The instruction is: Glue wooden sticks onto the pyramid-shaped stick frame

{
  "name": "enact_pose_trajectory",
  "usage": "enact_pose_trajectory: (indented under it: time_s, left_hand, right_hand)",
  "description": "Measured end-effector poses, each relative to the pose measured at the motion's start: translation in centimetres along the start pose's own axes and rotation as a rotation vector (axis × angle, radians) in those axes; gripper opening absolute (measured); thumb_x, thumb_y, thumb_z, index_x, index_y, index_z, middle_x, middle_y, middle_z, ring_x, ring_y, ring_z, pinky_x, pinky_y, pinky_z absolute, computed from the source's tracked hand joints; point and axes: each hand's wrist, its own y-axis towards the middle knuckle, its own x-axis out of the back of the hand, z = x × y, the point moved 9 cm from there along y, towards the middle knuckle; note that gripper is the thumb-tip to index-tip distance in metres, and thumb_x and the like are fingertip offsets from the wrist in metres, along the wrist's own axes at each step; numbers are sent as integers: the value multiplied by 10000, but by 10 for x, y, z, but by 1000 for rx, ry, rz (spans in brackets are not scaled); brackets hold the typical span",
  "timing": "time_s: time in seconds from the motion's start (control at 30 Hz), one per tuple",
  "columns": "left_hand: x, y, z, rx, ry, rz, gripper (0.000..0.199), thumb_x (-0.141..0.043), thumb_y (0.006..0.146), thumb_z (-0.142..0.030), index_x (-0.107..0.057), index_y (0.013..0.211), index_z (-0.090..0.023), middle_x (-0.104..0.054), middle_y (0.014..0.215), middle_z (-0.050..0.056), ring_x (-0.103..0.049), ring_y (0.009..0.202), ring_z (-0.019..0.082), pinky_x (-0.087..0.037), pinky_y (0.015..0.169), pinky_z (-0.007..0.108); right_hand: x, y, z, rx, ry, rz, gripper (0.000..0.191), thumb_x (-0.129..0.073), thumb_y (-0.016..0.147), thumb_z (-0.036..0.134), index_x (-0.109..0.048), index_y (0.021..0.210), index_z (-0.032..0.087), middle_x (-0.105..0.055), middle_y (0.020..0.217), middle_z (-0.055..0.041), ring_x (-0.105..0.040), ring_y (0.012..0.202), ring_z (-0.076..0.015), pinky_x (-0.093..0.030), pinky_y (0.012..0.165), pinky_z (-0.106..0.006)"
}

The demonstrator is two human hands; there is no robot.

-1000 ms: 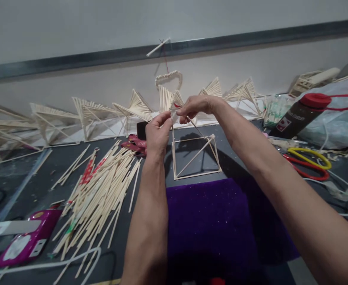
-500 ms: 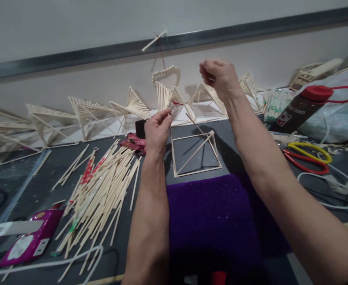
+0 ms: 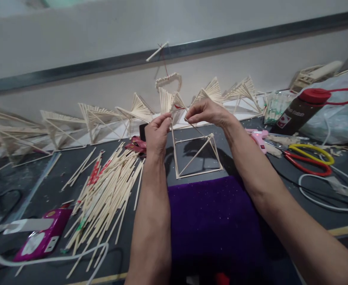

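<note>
A small frame of thin wooden sticks (image 3: 199, 172) stands on the dark table, with a squarish base and a slanting brace. My left hand (image 3: 157, 132) is closed in a pinch round the upper end of the frame's left stick. My right hand (image 3: 205, 113) pinches at the upper tip of another stick (image 3: 198, 130), which leans up from the frame's right corner. The fingertips of both hands are close to each other, a short gap apart. Below the frame lies a purple cloth (image 3: 203, 217).
Loose sticks (image 3: 111, 190) lie in a heap at left, near a purple box-like device (image 3: 47, 233) and white cable. Fanned stick models (image 3: 138, 109) line the wall. At right are a pink glue gun (image 3: 260, 139), scissors (image 3: 309, 160) and a dark bottle (image 3: 299, 111).
My right hand has come down from above the models to the leaning stick's tip. My left hand keeps its pinch. The pink glue gun has come into sight beside my right arm.
</note>
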Motion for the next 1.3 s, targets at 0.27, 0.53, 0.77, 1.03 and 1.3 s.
enact_pose_trajectory:
  time_s: [0.27, 0.53, 0.77, 1.03, 1.3]
  left_hand:
    - [-5, -4, -10, -49, 90, 15, 237, -766, 672, -307, -751, 873, -184, -748, 884, 36, -672, 836, 178, -537, 708, 277]
    - [-8, -4, -10, -69, 56, 30, 303, -802, 663, -273, -705, 938, -193, -738, 947, 48, -675, 964, 220, -554, 771, 310]
    - [-9, -1, -4, -42, 66, 76, 207, -723, 688, -258, -730, 880, -180, -739, 890, 59, -690, 874, 213, -563, 724, 325]
    - [-9, -2, 0, -12, 29, 85, 211, -723, 672, -225, -723, 880, -189, -741, 917, 59, -688, 869, 194, -552, 717, 315]
    - [-9, -1, 6, -7, 12, 92, 256, -750, 644, -212, -720, 898, -189, -739, 901, 55, -686, 844, 181, -532, 703, 291]
  right_hand:
    - [-6, -2, 8, 41, -103, 14, 235, -777, 696, 290, -702, 788, 87, -652, 696, -25, -553, 674, -109, -432, 638, -245]
    - [-14, 4, 6, 82, -98, 35, 223, -770, 719, 294, -687, 820, 113, -652, 689, -17, -553, 660, -97, -451, 632, -234]
    - [-17, 5, 5, 75, -131, -6, 193, -762, 697, 285, -718, 756, 107, -630, 628, -13, -525, 624, -97, -421, 597, -231]
    - [-23, 9, 2, 72, -85, -16, 169, -721, 714, 254, -719, 766, 94, -606, 599, 3, -488, 590, -80, -377, 555, -217]
    - [-22, 13, 1, 67, -143, -16, 84, -674, 713, 169, -723, 743, 107, -598, 597, 14, -483, 586, -79, -375, 576, -222]
